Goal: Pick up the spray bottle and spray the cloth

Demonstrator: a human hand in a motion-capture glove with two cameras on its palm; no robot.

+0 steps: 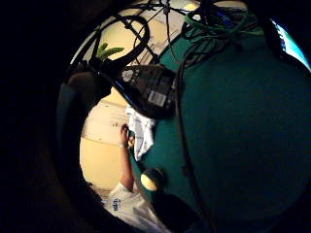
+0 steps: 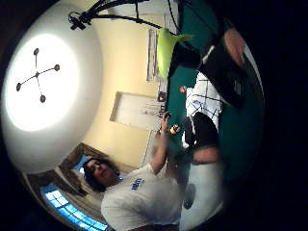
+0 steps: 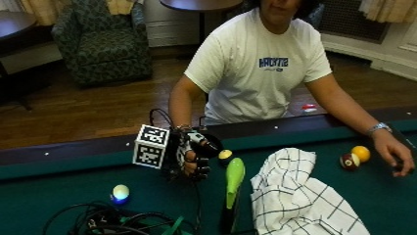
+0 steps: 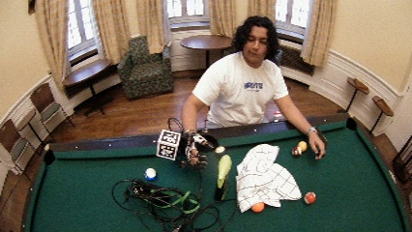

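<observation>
A green spray bottle (image 3: 233, 186) with a dark lower end lies on the green felt (image 3: 58, 196), pointing away from the person. A white cloth (image 3: 300, 196) with a black grid lies crumpled just beside it. My gloved right hand (image 3: 196, 157) hangs over the felt a little to the other side of the bottle, apart from it, fingers loosely curled downward and holding nothing. The thumb side palm view looks toward the bottle (image 2: 166, 50) and the cloth (image 2: 204, 98). In the wide outside view the bottle (image 4: 223, 176) lies between the hand (image 4: 195, 152) and the cloth (image 4: 264, 179).
A yellow and black ball (image 3: 225, 155) sits close by the hand. A white ball (image 3: 120, 192) and a tangle of black cables (image 3: 110, 223) lie nearer the camera. The bare left hand (image 3: 397, 157) rests by two balls (image 3: 355, 157). The dark rail (image 3: 78, 149) runs along the person's side.
</observation>
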